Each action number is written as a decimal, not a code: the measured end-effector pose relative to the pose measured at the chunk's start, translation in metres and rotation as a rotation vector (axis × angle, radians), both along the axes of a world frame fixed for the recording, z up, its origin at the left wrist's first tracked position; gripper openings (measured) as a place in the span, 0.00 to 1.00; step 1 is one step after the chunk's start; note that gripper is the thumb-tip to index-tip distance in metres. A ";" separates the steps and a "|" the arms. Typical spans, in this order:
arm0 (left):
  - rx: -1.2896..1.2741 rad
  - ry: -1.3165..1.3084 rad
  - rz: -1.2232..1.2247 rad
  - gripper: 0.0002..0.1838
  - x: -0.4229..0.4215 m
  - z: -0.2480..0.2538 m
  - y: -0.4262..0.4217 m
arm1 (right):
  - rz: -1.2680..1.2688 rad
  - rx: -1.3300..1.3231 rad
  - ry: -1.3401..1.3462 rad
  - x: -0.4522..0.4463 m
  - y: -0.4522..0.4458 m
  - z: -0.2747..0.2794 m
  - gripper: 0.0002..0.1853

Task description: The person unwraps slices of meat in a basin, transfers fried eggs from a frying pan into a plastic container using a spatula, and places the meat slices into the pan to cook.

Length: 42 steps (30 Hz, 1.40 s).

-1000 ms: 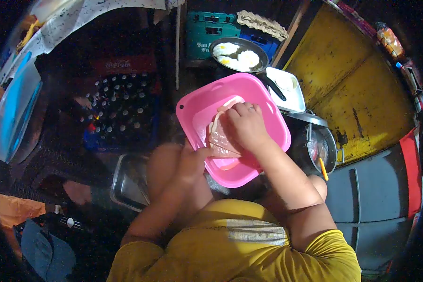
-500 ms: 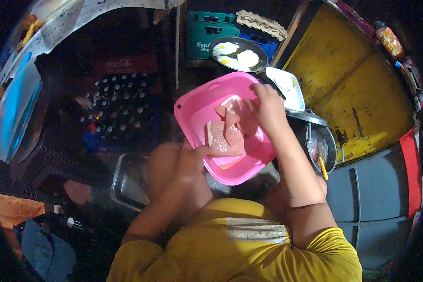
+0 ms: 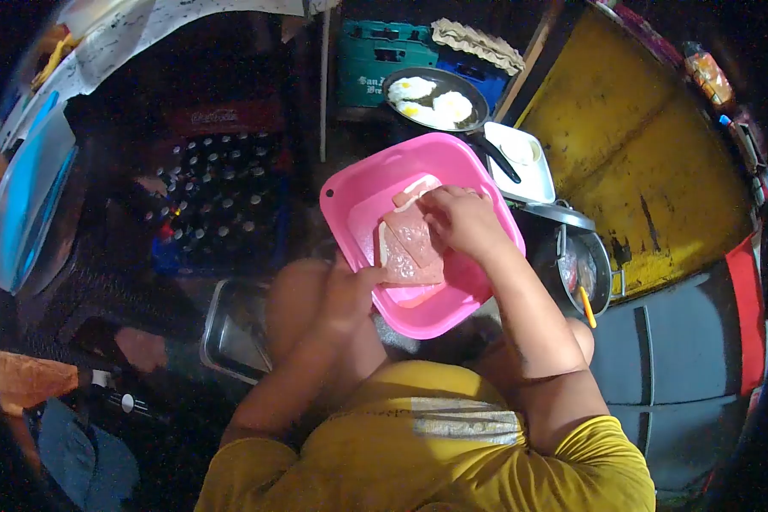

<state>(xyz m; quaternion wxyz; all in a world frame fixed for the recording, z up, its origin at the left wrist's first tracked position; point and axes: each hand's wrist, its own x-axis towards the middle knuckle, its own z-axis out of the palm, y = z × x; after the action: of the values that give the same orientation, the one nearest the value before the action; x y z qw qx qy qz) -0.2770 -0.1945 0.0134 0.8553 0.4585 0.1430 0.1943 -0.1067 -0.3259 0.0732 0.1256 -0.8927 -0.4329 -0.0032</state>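
A pink plastic basin (image 3: pixel 486 171) is tilted over my lap. My left hand (image 3: pixel 350 294) grips its near left rim, the thumb over the edge. Inside lie overlapping slices of pink ham (image 3: pixel 410 243), pale-edged and shiny. My right hand (image 3: pixel 465 222) reaches into the basin, its fingers curled together on the right edge of the upper slice. The fingertips are partly hidden against the meat.
Beyond the basin a frying pan (image 3: pixel 461 85) holds fried eggs, its handle over a white tray (image 3: pixel 533 183). A lidded pot (image 3: pixel 602 264) stands right. Bottles (image 3: pixel 222 192) fill a crate at left, above a clear container (image 3: pixel 222 341). A green crate (image 3: pixel 367 51) stands behind.
My right hand has moved down and left, bringing the lifted, folded ham slice flat over the lower one. My left hand stays on the basin rim. The pan's handle is now uncovered.
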 end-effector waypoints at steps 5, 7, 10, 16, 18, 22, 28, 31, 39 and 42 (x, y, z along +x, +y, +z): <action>-0.013 -0.039 0.010 0.24 -0.003 0.014 -0.005 | 0.191 0.177 -0.056 -0.020 0.013 0.000 0.20; 0.046 -0.082 -0.049 0.24 -0.006 0.028 -0.004 | 0.301 0.060 0.003 -0.028 0.026 -0.002 0.22; 0.173 0.040 -0.088 0.24 -0.009 0.035 -0.002 | 0.319 -0.143 -0.131 -0.033 0.035 0.009 0.19; 0.006 -0.081 -0.058 0.24 -0.003 0.008 0.000 | 0.417 0.021 -0.200 -0.018 0.021 0.002 0.16; 0.008 -0.043 -0.015 0.25 -0.001 0.002 -0.002 | 0.431 0.042 -0.216 -0.017 0.018 -0.001 0.17; 0.048 -0.070 -0.016 0.26 -0.001 0.006 -0.003 | 0.322 0.134 -0.127 -0.024 0.021 -0.001 0.14; 0.070 -0.051 -0.048 0.27 -0.004 0.017 -0.004 | 0.191 -0.062 -0.181 -0.027 0.020 0.003 0.13; 0.067 0.008 -0.077 0.26 -0.005 0.025 -0.006 | 0.175 0.004 -0.181 -0.027 0.012 -0.001 0.13; 0.177 0.034 -0.032 0.25 -0.007 0.020 -0.004 | 0.131 -0.063 -0.056 -0.032 0.013 0.005 0.15; 0.160 0.061 -0.067 0.25 -0.005 0.014 -0.003 | 0.094 -0.053 -0.091 -0.031 0.012 -0.005 0.17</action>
<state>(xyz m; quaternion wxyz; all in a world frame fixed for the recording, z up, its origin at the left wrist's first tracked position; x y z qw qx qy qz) -0.2819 -0.1974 0.0271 0.8174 0.5354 0.1376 0.1623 -0.1382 -0.3135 0.0681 0.0821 -0.8732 -0.4796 -0.0263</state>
